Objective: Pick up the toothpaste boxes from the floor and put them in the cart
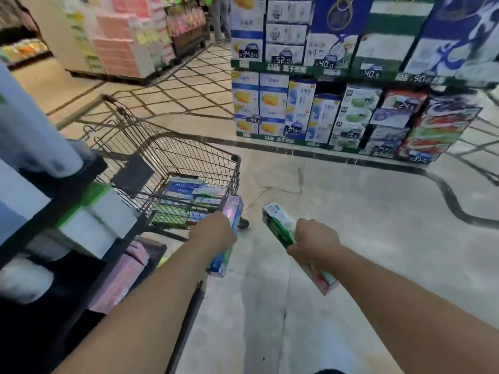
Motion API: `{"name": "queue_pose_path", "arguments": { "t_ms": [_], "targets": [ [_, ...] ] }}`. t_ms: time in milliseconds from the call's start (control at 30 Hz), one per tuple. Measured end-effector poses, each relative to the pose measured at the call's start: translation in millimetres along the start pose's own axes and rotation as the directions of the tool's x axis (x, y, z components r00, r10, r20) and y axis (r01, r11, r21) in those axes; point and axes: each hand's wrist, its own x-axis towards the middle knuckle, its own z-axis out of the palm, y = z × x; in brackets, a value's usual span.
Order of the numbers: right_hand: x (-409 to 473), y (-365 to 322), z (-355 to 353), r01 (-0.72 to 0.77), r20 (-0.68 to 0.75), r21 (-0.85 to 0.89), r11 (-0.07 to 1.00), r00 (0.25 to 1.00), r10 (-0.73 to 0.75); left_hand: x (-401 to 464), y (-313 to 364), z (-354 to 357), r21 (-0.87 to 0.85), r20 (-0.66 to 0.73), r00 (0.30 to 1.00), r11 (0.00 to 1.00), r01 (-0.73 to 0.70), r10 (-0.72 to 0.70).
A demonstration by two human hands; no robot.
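Note:
My left hand (217,233) grips a pink and blue toothpaste box (232,210) around its middle, held just outside the near right corner of the wire shopping cart (235,168). My right hand (313,238) grips a green and white toothpaste box (278,222) with a red end, held above the floor to the right of the cart. Several toothpaste boxes (189,191) lie at the bottom of the cart's basket. No loose boxes show on the visible floor.
A dark shelf unit (67,211) with white and pink packages stands close at my left. A display of stacked cartons with price tags (351,117) fills the far right. Pale tiled floor (351,238) stretches ahead. A person's legs (220,20) stand in the far aisle.

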Motion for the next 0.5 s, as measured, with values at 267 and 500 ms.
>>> {"name": "queue_pose_path", "arguments": {
  "t_ms": [267, 500],
  "targets": [
    [160, 32, -30, 0.033, 0.048, -0.025, 0.999, 0.998, -0.031, 142, 50, -18, -0.028, 0.055, 0.995, 0.996, 0.083, -0.081],
    [298, 37, -83, 0.186, 0.1, -0.06, 0.981, 0.979, -0.18, 235, 64, -50, -0.097, 0.008, 0.976, 0.971, 0.218, -0.218]
  ]
}}
